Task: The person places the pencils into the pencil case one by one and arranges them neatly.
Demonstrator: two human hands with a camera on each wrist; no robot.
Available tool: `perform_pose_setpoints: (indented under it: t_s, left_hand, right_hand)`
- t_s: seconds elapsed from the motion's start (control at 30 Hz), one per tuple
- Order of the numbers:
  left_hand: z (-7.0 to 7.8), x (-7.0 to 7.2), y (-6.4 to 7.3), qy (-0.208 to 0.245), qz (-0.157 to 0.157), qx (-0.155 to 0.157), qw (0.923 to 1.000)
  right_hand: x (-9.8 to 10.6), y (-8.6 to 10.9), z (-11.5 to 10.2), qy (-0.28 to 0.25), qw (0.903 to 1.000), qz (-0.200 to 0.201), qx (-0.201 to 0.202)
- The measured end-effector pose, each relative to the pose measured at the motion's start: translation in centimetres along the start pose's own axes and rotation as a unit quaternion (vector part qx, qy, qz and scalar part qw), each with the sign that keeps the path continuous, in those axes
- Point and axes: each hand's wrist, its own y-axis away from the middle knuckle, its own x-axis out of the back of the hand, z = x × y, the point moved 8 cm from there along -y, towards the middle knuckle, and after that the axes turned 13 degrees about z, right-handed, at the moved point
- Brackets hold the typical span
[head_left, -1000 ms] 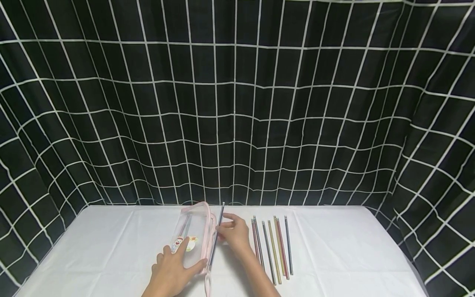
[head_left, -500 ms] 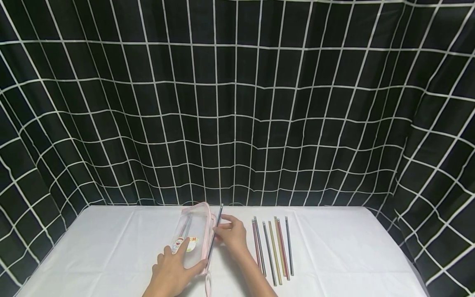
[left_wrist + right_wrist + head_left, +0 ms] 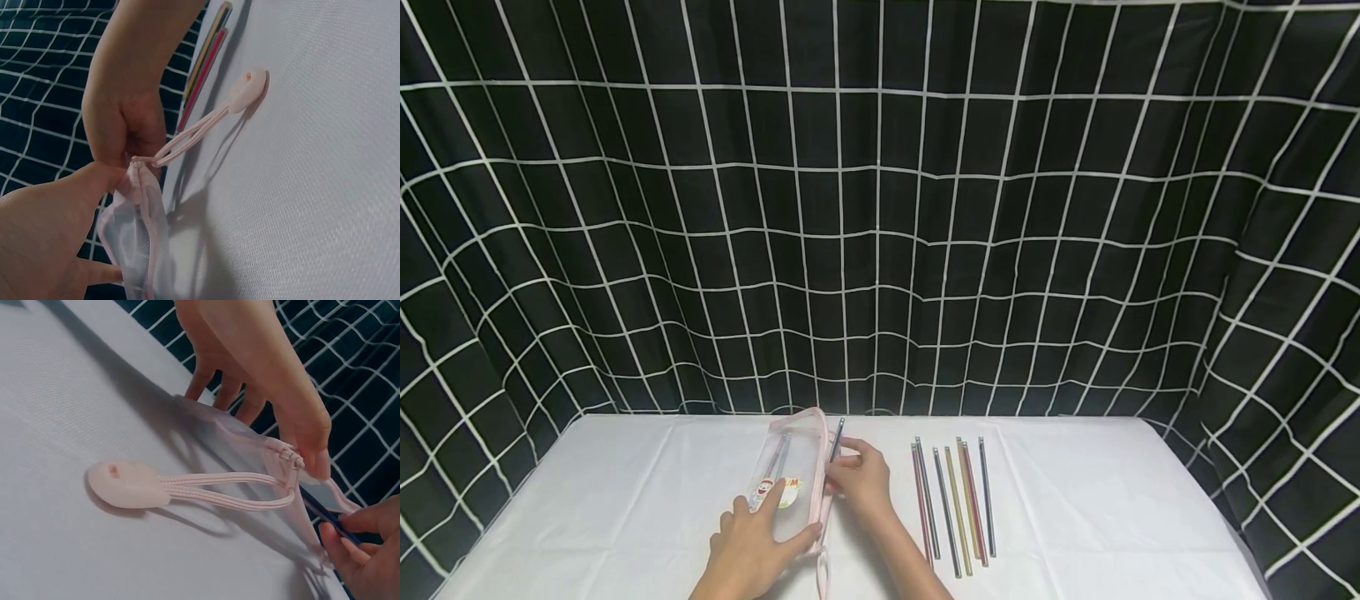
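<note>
A clear pencil case (image 3: 797, 454) with pink edging lies in front of me, a couple of slim pencils (image 3: 778, 458) showing through it. My left hand (image 3: 748, 533) grips it, thumb at the zip edge and fingers spread over its side. Between thumb and fingertips, my right hand (image 3: 861, 483) pinches a dark blue pencil (image 3: 331, 520) at the case's open side. The pencil's top end rises above that hand in the head view; its lower part is inside the opening. A pink zip-pull loop (image 3: 187, 137) with a rounded tab hangs from the near corner.
Right of the hands, several pencils lie roughly parallel on the white tabletop (image 3: 1097, 500), among them a red pencil (image 3: 973, 504), a yellow pencil (image 3: 957, 500) and a dark pencil (image 3: 987, 500). Behind the table hangs a black curtain (image 3: 880, 208) with white grid lines.
My right hand has shifted left, toward the case, and the dark blue pencil has gone lower into the opening. My left hand stays in place on the case.
</note>
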Motion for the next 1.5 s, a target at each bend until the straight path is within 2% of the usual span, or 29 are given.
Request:
perform_pose_setpoints:
  t_s: [0.77, 1.0, 1.5]
  left_hand:
    - [0.1, 0.1, 0.0, 0.002, 0.005, -0.006, 1.0]
    - [0.1, -0.1, 0.0, 0.004, 0.002, 0.0, 1.0]
    - [0.1, -0.1, 0.0, 0.004, 0.001, 0.002, 1.0]
  right_hand:
    - [-1.1, 0.1, 0.5, 0.023, 0.9996, 0.002, 0.018]
    - [-1.4, 0.3, 0.6, 0.04, 0.9987, 0.006, 0.03]
    - [-1.9, 0.5, 0.9, 0.043, 0.9983, -0.008, 0.039]
